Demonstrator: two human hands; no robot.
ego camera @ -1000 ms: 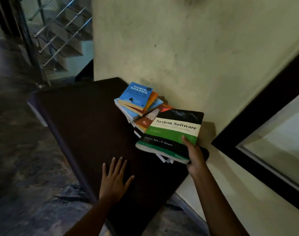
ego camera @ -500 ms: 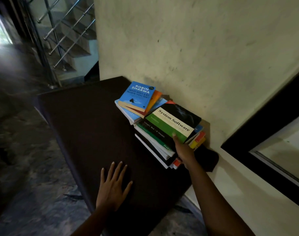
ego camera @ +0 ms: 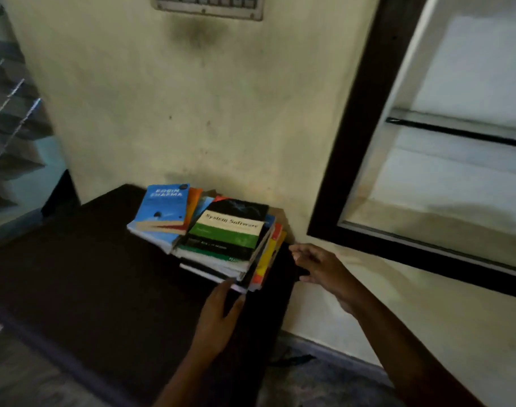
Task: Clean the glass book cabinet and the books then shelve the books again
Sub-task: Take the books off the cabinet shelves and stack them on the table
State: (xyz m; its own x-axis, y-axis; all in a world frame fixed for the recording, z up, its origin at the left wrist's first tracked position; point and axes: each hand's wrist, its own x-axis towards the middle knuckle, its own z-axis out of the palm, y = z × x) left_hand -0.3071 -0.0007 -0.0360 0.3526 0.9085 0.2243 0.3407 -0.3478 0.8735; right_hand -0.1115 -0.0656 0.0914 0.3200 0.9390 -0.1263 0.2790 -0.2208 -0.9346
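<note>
A stack of books lies on a dark table against the wall. The black, white and green System Software book tops the right pile, and a blue Robin Sharma book tops the left pile. My left hand rests flat on the table, fingertips touching the near corner of the stack. Just right of the stack hovers my right hand, fingers loosely curled, holding nothing. The glass book cabinet with its dark frame is set in the wall at the right, and its shelves look bare.
A switch panel sits high on the cream wall. A staircase with metal railing is at the far left. Grey floor shows beneath the table's near edge.
My right hand has let go of the System Software book, now lying on the pile, and drawn off to the right. My left hand slid right up to the stack. The view tilted up.
</note>
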